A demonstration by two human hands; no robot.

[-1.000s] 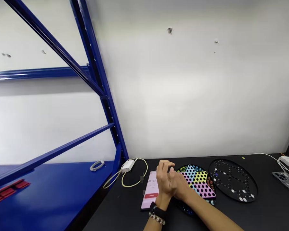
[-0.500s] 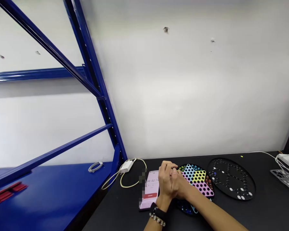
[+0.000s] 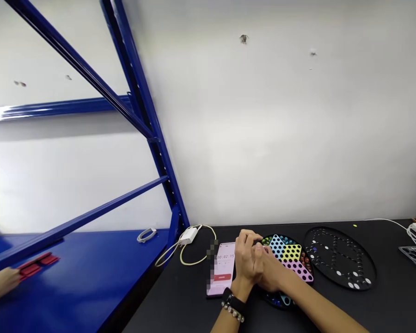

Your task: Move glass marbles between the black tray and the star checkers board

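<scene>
Could jog star board (image 3: 291, 257) & spill red pcs (image 3: 307, 263) from its rim, w/ R hand (image 3: 273, 274) dropped or dragged right; could also shove phone (image 3: 222, 268), just beside, w/ L hand (image 3: 247, 260) swung left. Look for star board just right of fingers, partly hidden by R hand, nr back edge of bench (image 3: 180, 303), b/w phone & black round tray (image 3: 346, 268). Clasped hand to hand w/ bent fingers; can't tell if clamped on sth inside, nor if touching star board.

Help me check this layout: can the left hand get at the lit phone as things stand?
Probably yes: the left hand is just beside the lit phone, with nothing visible between them, though it would likely first have to leave the right hand it touches.
</scene>
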